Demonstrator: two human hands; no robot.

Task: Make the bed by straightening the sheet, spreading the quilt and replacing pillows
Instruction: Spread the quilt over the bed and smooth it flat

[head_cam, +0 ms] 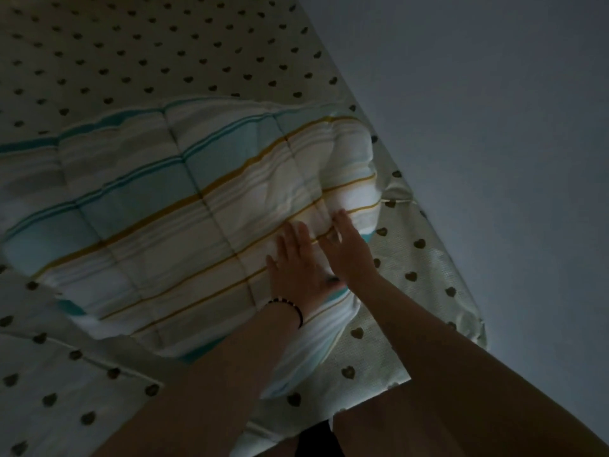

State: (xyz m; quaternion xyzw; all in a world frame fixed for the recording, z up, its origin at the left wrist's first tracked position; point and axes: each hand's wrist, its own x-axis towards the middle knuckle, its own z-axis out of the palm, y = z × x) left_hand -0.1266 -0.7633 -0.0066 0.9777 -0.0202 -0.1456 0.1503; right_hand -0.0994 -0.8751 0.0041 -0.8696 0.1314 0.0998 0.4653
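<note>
One folded, padded quilt (pixel 184 206), white with teal bands and thin mustard-yellow stripes, lies bunched across one pale cream bed sheet (pixel 131 51) printed with small dark hearts. The quilt sits toward the sheet's right-hand edge, its rounded fold reaching nearly to that edge, and sheet shows beyond it on the far side, to its right and below it. At the lower left of the quilt, one cushion-like piece in the same heart-printed fabric with a piped seam (pixel 59 374) touches the quilt's lower border; whether it is a pillow or a fold of bedding cannot be told in the dim light.

Two bare hands rest on the quilt near its right end, side by side and just touching. The left hand (pixel 296 268) lies flat, palm down, fingers straight and slightly spread, pressing the padding; one dark beaded bracelet (pixel 290 308) circles its wrist. The right hand (pixel 349 252) also lies on the quilt with fingers extended toward the fold, gripping nothing. To the right of the sheet's edge lies plain grey floor (pixel 494 110).
</note>
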